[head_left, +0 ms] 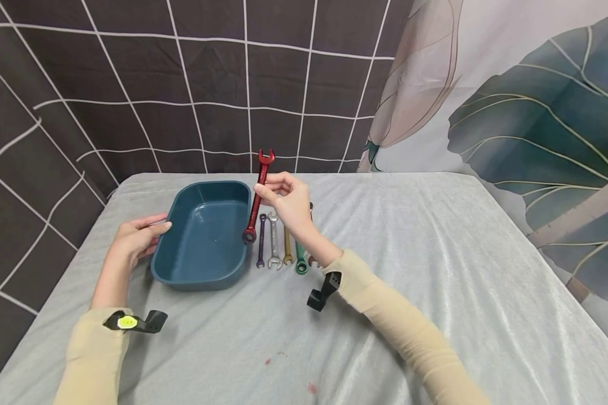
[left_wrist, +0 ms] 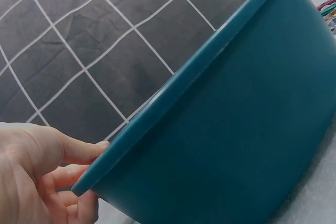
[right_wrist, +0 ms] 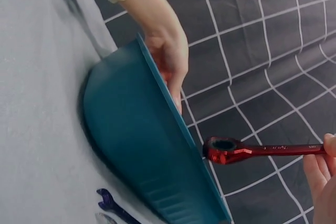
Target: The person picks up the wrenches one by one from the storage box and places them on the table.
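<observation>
My right hand [head_left: 290, 201] pinches a red combination wrench [head_left: 259, 197] between thumb and fingers, raised at the right rim of a blue-green plastic basin [head_left: 202, 242]. Its open end points up and away; the ring end [right_wrist: 223, 149] hangs near the basin's rim. At the basin's left side, my left hand [head_left: 134, 239] grips the rim, thumb on top and fingers below, as the left wrist view shows. Right of the basin lie a purple wrench [head_left: 262, 241], a silver wrench [head_left: 274, 241], a gold wrench [head_left: 287, 247] and a green wrench [head_left: 301, 260]. My right forearm partly hides another wrench [head_left: 312, 261].
A grey cloth [head_left: 415, 270] covers the table. Behind it hangs a dark curtain with a white grid [head_left: 208, 73], and to the right a leaf-patterned curtain [head_left: 547, 124]. Small reddish spots [head_left: 312, 388] mark the cloth near the front.
</observation>
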Demonstrator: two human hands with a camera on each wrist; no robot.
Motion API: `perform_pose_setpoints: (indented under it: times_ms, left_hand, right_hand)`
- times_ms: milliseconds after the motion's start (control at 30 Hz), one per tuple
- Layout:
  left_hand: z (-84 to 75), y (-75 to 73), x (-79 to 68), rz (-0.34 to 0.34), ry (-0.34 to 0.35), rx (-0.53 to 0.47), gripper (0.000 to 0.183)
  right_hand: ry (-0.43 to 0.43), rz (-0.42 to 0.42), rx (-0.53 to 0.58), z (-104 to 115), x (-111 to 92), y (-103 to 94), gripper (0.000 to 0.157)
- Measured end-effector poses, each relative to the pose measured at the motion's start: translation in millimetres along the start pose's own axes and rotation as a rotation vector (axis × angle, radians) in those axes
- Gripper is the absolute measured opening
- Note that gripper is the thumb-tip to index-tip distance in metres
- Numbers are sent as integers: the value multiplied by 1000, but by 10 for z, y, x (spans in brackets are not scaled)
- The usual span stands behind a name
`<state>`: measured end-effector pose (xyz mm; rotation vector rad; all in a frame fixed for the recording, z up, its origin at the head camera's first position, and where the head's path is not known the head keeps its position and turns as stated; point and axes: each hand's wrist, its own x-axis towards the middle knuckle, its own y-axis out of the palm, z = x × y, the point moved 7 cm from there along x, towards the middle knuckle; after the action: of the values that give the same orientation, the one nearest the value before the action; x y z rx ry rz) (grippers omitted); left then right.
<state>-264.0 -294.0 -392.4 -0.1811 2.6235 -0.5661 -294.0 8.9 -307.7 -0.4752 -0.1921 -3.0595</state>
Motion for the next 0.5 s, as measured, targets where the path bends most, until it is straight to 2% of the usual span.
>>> perform_pose_setpoints:
  times_ms: [200, 500]
  left_hand:
    - [15, -21, 2, -28, -15, -8, 62]
    - [3, -2, 0, 8, -7, 8, 65]
  right_hand:
    - [94, -34, 81, -87, 27, -120, 22]
    - [185, -86, 115, -217, -5, -343, 19]
